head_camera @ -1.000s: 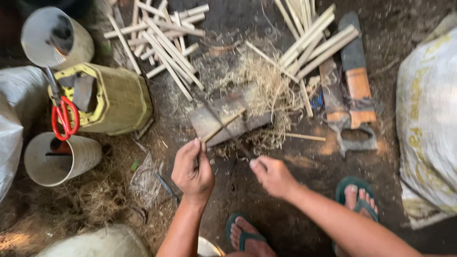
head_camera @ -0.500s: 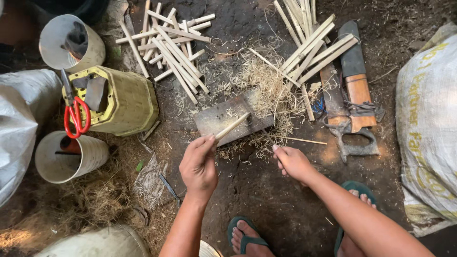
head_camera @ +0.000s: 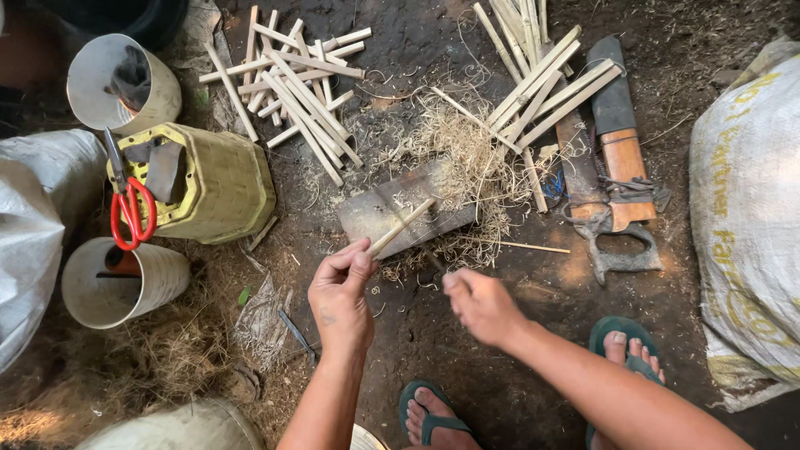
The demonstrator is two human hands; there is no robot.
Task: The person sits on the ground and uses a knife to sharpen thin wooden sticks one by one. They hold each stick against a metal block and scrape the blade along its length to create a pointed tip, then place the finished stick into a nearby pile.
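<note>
Feet in green rubber flip-flops (head_camera: pixel 621 342) stand on the dark earth floor (head_camera: pixel 517 392). Just beyond them, the left hand (head_camera: pixel 340 292) pinches the near end of a thin pale bamboo stick (head_camera: pixel 402 226), whose far end rests on a flat grey wooden block (head_camera: pixel 392 212). The right hand (head_camera: pixel 479 304) is closed around a dark-handled blade (head_camera: pixel 435 263), mostly hidden. Farther off lie a heap of split bamboo sticks (head_camera: pixel 292 92), pale shavings (head_camera: pixel 467 158) and a yellow woven basket (head_camera: pixel 212 183) bearing red-handled scissors (head_camera: pixel 132 212).
</note>
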